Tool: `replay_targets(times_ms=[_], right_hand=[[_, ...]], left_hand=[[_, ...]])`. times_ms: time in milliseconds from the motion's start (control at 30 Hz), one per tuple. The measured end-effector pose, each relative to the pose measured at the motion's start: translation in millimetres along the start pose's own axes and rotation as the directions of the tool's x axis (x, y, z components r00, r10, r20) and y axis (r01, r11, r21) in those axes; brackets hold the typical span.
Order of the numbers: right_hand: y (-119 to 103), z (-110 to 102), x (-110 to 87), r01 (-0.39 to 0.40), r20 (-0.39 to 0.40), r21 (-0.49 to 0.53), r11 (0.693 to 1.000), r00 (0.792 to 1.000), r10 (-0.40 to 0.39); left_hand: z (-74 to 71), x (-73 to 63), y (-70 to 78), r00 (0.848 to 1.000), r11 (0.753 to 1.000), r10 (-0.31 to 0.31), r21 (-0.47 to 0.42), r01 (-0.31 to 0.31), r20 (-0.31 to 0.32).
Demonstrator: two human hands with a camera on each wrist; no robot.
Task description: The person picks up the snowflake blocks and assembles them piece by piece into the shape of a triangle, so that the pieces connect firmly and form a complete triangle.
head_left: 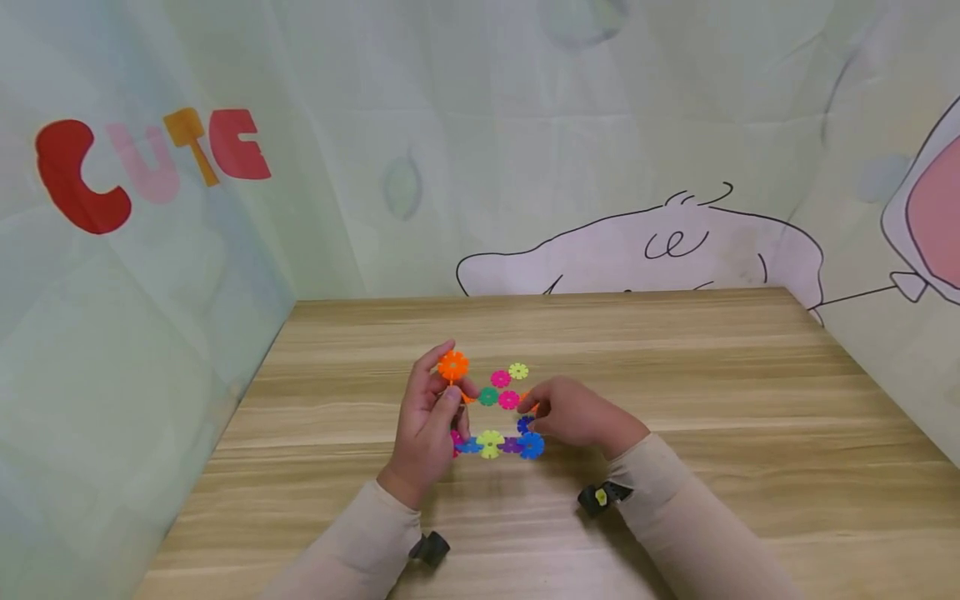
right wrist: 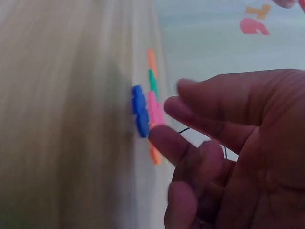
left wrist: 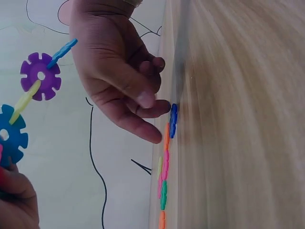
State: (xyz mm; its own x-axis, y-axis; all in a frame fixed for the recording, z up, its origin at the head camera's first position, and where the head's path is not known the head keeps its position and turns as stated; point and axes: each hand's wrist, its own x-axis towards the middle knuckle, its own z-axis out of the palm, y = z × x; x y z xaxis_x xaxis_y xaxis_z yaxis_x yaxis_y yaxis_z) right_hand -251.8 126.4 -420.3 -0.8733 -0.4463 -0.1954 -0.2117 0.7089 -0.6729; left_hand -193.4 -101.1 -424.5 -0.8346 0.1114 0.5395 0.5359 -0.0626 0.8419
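My left hand (head_left: 426, 429) holds a joined string of plastic snowflake discs. An orange disc (head_left: 453, 365) stands at its top by the fingertips; along the lower side run a yellow disc (head_left: 491, 444), a purple disc (left wrist: 41, 76) and a blue disc (head_left: 531, 446). My right hand (head_left: 581, 414) is just right of the string, palm over the table, its fingers loosely bent with nothing between them. Closest to its fingertips is a dark blue disc (right wrist: 140, 112) lying on the table. Part of the string is hidden behind the left fingers.
Beyond the hands, loose discs lie flat on the wooden table (head_left: 675, 350): a green disc (head_left: 488, 396), two pink ones, a yellow-green disc (head_left: 518, 371) and several orange ones, partly covered by the hands. A printed cloth (head_left: 420, 125) stands behind the table.
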Motion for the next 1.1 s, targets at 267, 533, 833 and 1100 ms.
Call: replay_targets(times_ms=[267,533,833,1100], right_hand=[[2,7,1.5,0.011,-0.006,-0.174,0.985,1.0,-0.012],[3,8,2.1,-0.033,-0.016,-0.169,0.985,0.999,0.031],[-2,-4,-0.3,0.077,-0.152,0.254,0.964,0.988,-0.039],[-34,-7,-17.6,0.202,-0.228,0.676,0.708,0.972,-0.06]], left_hand=[[0.2,0.1,0.9,1.0,1.0,0.002,-0.013,-0.002,0.004],[-0.1,-0.7,1.0,1.0,1.0,0.0,0.002,0.0,0.0],[0.1,-0.7,1.0,1.0,1.0,-0.001,-0.012,0.001,0.011],[1.0,-0.8,1.0,0.997,0.999,0.038,0.008,-0.039,0.067]])
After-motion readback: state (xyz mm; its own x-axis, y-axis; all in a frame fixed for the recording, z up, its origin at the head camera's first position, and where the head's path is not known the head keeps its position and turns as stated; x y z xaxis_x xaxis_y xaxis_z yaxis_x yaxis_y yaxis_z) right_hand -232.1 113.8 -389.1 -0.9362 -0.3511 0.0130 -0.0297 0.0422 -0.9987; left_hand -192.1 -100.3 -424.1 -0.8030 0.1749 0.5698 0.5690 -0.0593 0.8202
